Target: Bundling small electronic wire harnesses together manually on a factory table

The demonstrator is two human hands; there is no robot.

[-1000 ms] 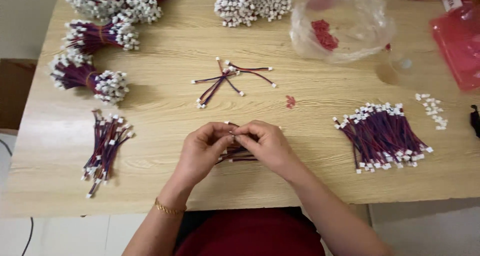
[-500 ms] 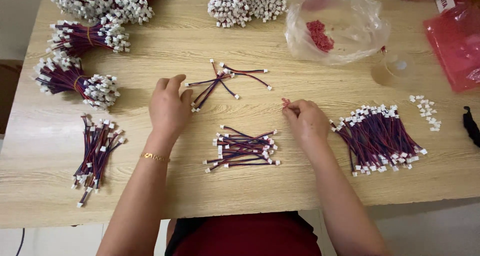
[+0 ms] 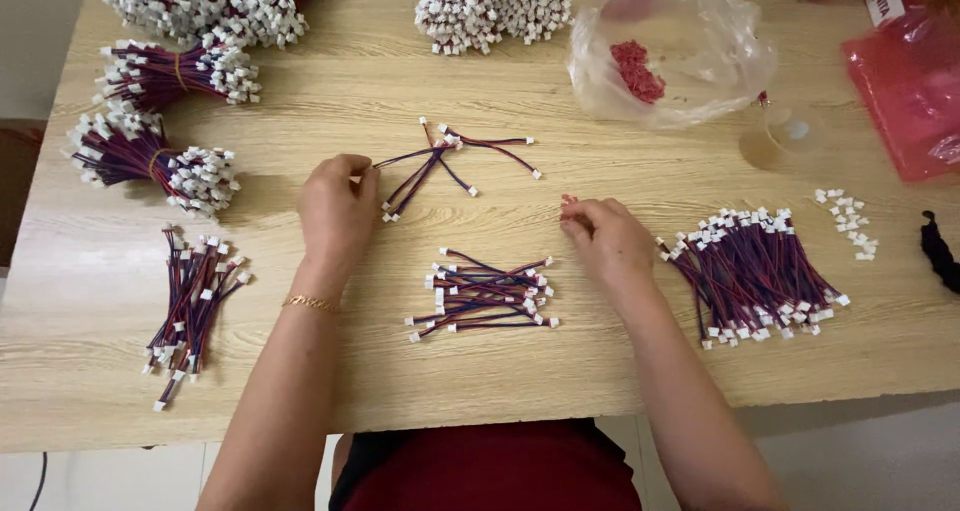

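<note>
My left hand (image 3: 338,209) pinches one wire of the loose wire cluster (image 3: 450,161). My right hand (image 3: 608,239) closes on a small red piece (image 3: 568,203), beside the wire pile (image 3: 482,293)

Both forearms reached up from the bottom edge of the view, bare to the elbow, and spread slightly apart as they went. The left hand (image 3: 337,211) lay palm down, knuckles toward the camera, its fingers curled forward and the thumb and forefinger drawn together at the upper right of the hand; whether they truly pinched shut was hard to tell from above. A thin gold bracelet (image 3: 309,302) circled the left wrist. The right hand (image 3: 607,239) also lay palm down, wrist angled inward, its fingers bent and bunched toward the fingertips (image 3: 570,211) at its upper left. The two hands were well apart.
</note>
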